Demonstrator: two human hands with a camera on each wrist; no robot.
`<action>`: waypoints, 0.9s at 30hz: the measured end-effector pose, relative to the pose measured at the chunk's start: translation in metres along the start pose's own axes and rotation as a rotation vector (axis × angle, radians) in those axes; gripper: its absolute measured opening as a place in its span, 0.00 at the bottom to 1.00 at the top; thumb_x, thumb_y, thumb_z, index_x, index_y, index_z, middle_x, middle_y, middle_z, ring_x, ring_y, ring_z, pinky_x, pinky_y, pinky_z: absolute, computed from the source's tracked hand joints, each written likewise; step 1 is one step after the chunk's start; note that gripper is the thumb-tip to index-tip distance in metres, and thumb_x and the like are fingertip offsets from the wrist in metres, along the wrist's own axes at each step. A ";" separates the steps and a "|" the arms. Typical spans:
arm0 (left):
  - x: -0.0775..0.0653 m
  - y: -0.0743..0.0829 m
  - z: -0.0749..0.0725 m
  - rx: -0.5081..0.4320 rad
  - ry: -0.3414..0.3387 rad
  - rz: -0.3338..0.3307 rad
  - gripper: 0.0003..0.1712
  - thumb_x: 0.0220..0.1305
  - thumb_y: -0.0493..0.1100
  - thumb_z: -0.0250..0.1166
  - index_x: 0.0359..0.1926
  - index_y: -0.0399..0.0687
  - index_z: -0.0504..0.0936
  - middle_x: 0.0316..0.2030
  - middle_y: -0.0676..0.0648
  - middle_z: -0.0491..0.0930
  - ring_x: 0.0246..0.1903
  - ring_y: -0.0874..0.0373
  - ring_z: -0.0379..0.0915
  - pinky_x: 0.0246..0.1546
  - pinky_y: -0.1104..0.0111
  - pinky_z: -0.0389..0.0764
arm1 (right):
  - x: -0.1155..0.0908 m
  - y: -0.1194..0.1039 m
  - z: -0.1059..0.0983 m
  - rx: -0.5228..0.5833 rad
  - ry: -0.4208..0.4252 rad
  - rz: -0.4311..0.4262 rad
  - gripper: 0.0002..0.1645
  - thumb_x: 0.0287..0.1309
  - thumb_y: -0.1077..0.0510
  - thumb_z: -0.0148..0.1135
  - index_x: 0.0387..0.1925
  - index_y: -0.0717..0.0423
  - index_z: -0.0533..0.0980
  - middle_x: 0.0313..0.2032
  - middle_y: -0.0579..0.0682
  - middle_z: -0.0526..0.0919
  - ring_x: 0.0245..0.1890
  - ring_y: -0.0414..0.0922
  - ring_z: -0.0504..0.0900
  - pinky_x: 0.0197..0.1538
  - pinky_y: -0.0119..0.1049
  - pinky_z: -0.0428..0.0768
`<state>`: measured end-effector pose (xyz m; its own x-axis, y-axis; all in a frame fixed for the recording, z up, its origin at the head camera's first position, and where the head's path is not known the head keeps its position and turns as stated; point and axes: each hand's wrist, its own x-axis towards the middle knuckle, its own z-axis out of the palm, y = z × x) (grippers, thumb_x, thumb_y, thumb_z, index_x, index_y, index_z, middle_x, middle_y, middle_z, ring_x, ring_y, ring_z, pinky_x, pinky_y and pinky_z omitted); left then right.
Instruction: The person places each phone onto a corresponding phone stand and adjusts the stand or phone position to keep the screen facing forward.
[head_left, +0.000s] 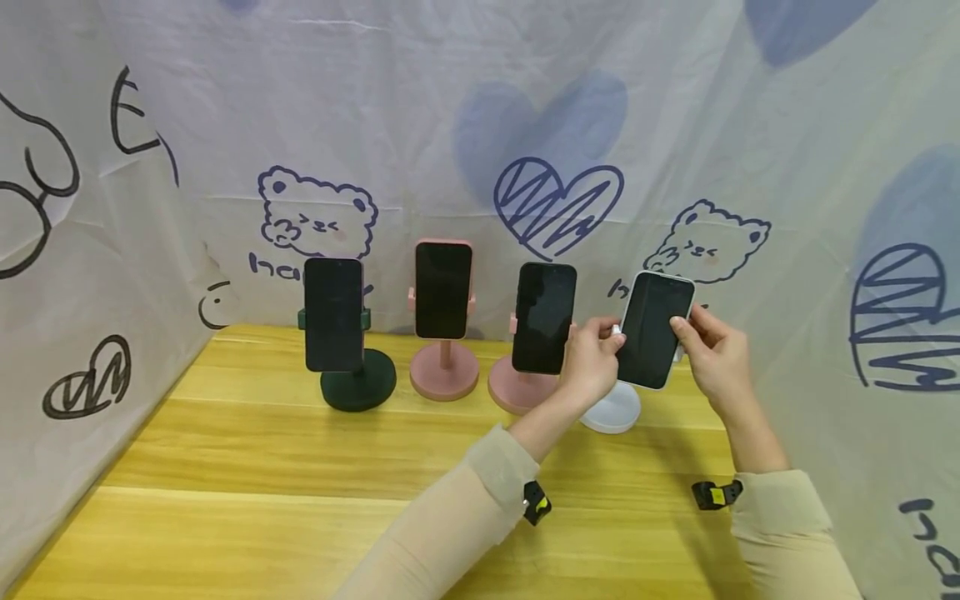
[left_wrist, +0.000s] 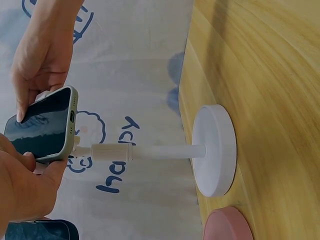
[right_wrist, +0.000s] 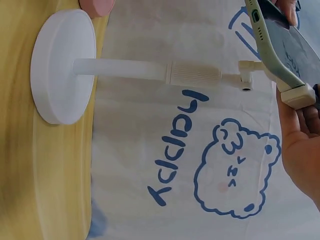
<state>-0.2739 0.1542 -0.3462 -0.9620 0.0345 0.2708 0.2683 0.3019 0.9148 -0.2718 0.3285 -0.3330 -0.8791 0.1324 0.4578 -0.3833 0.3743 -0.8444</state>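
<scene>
A phone in a pale case (head_left: 654,333), its dark screen facing me, sits in the clamp of a white phone stand (head_left: 611,410) at the right of the row. My left hand (head_left: 588,358) pinches the white clamp arm at the phone's left edge. On the other side, my right hand (head_left: 716,354) grips the phone, thumb on the screen's edge and fingers behind. A cream clamp jaw shows against the case in the right wrist view. The stand's ribbed post (left_wrist: 112,152) rises from its round base (right_wrist: 62,67).
Left of the white stand are two pink stands (head_left: 444,371) and a dark green stand (head_left: 360,382), each with a phone. The nearer pink stand's phone (head_left: 545,317) is close beside my left hand. A printed curtain (head_left: 420,108) hangs behind the wooden table (head_left: 300,492).
</scene>
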 end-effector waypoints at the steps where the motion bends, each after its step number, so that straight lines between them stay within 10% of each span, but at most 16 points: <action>1: 0.000 0.000 0.000 0.001 0.001 0.000 0.16 0.72 0.39 0.60 0.57 0.42 0.81 0.47 0.45 0.87 0.52 0.54 0.83 0.81 0.64 0.49 | -0.001 0.000 0.001 0.005 0.006 -0.003 0.28 0.68 0.61 0.62 0.65 0.70 0.71 0.38 0.20 0.82 0.35 0.21 0.80 0.41 0.13 0.79; 8: 0.000 -0.001 -0.001 -0.001 -0.001 -0.016 0.15 0.73 0.40 0.59 0.57 0.43 0.81 0.47 0.45 0.87 0.51 0.55 0.83 0.81 0.64 0.49 | -0.003 0.000 0.003 -0.012 0.004 -0.004 0.28 0.67 0.61 0.63 0.65 0.69 0.70 0.43 0.21 0.80 0.40 0.19 0.80 0.46 0.13 0.78; 16: 0.000 -0.004 -0.003 0.000 0.004 0.003 0.15 0.73 0.39 0.59 0.57 0.42 0.81 0.47 0.45 0.87 0.51 0.55 0.84 0.80 0.64 0.51 | -0.006 -0.002 0.004 -0.125 -0.033 -0.026 0.30 0.69 0.57 0.62 0.66 0.68 0.69 0.64 0.67 0.73 0.47 0.15 0.75 0.49 0.11 0.75; 27: -0.004 -0.005 -0.003 0.001 -0.013 0.038 0.16 0.74 0.40 0.59 0.58 0.42 0.80 0.48 0.46 0.87 0.50 0.58 0.85 0.81 0.64 0.50 | -0.012 0.001 0.000 -0.139 -0.039 0.024 0.32 0.70 0.55 0.60 0.69 0.68 0.65 0.66 0.67 0.69 0.50 0.15 0.73 0.51 0.10 0.73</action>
<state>-0.2710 0.1502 -0.3507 -0.9517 0.0584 0.3014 0.3046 0.3015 0.9035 -0.2616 0.3269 -0.3390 -0.8989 0.1076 0.4246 -0.3218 0.4956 -0.8068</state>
